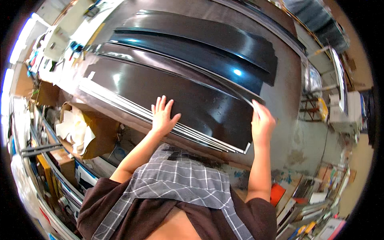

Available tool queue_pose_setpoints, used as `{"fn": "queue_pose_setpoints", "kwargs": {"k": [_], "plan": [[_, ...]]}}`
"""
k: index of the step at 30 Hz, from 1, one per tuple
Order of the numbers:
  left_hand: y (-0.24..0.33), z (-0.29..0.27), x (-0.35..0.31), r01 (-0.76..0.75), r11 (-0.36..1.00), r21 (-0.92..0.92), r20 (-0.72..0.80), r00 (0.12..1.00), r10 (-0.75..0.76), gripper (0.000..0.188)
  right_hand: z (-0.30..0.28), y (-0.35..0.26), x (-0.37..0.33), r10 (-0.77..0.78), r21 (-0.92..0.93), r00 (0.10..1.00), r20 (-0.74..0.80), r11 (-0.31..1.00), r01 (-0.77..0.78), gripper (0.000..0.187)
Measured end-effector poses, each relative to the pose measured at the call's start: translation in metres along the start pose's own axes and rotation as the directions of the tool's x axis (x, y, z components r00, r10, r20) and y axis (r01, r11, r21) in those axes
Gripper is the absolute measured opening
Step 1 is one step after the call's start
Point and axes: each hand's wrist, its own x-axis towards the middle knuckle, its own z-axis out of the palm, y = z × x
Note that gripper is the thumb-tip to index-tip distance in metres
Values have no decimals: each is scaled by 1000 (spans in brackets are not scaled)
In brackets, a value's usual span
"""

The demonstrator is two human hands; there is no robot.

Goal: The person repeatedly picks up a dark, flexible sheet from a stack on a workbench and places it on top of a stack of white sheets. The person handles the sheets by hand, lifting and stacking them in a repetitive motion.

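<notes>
A long dark glossy panel (168,86) lies in front of me on the worktable. My left hand (162,118) rests on its near part with the fingers spread, beside several white strips (116,99) that run along the near edge. At the right end of the panel, my right hand (263,123) is closed, thumb and fingers pinched at the tip of a thin strip (230,88). This strip slants along the panel's far side; I cannot tell whether it is loose or part of the panel.
More dark panels (200,38) lie beyond on the worktable (286,86). Tools and papers crowd a white bench (76,44) at far left. A cardboard box (100,132) with white sheets stands at left. Flat offcuts (308,196) are stacked at lower right, near a metal frame (334,76).
</notes>
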Motion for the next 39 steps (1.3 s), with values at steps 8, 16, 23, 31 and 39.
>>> {"fn": "queue_pose_setpoints", "kwargs": {"k": [8,16,23,31,39], "plan": [[-16,-9,57,215,-681,-700,290,957,4,72,5,73,-106,243,185,967,73,950,-253,29],[-91,-25,80,-83,-754,-652,241,920,-310,39,-15,129,-147,491,-822,837,-243,353,-446,46],[-106,-91,85,56,-278,-959,187,862,-471,41,142,-1,-30,136,118,961,241,979,-168,42],[-208,-124,77,208,-46,-977,201,826,-527,41,293,-111,34,-63,273,414,908,840,-470,23],[-262,-107,54,259,964,-52,-386,886,-259,37,323,-117,35,50,137,621,782,959,-249,17]]}}
